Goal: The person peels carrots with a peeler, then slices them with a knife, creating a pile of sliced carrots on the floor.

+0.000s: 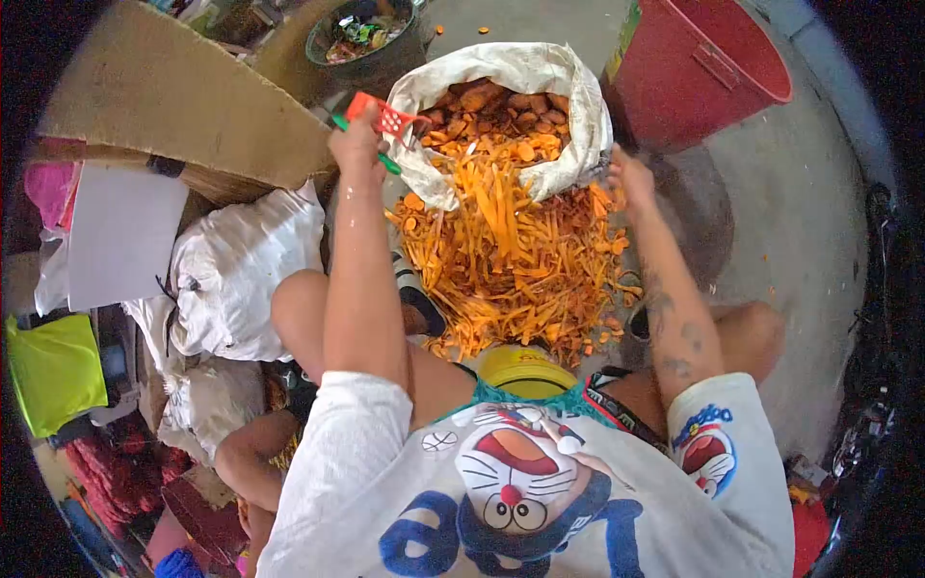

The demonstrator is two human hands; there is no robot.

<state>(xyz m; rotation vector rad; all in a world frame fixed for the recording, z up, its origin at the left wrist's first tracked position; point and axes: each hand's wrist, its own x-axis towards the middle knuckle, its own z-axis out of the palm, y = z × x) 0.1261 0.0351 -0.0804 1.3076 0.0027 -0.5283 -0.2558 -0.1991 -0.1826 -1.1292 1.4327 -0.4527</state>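
Note:
My left hand (356,149) is closed around a red plastic tool with small round holes (390,119) and a green-handled tool (388,164). Their working ends are hard to make out. Just right of that hand lies a white sack (593,106), its mouth rolled back and facing me. Inside are orange-brown root pieces (482,96), unpeeled or dark-skinned. From the mouth, orange peeled strips (501,207) spill onto a wide heap of strips and peelings (511,299) on the floor. My right hand (631,180) is closed at the sack's lower right rim, fingertips partly blurred.
A red bin (713,72) stands back right, and a dark bucket with rubbish (366,39) back left. Cardboard (173,87) and stuffed white sacks (246,275) crowd the left. A yellow seat or bucket (525,371) is between my legs. Another person's knee (255,458) shows lower left.

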